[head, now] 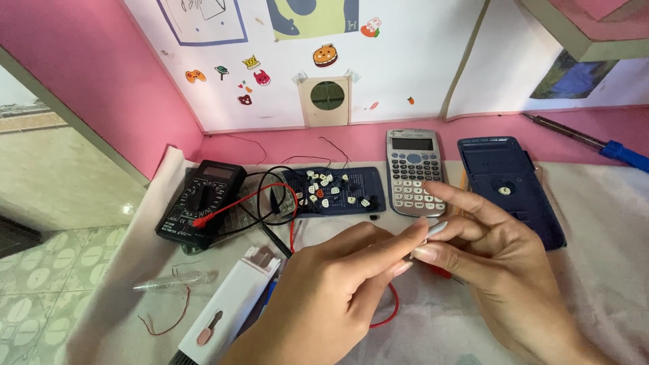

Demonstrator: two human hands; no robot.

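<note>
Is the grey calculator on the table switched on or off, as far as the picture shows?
Cannot tell for sure. The grey calculator lies face up, and its display looks blank grey with no visible digits, but the view is too small to confirm.

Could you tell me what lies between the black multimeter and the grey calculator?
In the head view, a dark blue panel strewn with small loose white keys lies between the multimeter and the calculator, with tangled black and red leads beside the multimeter.
</note>
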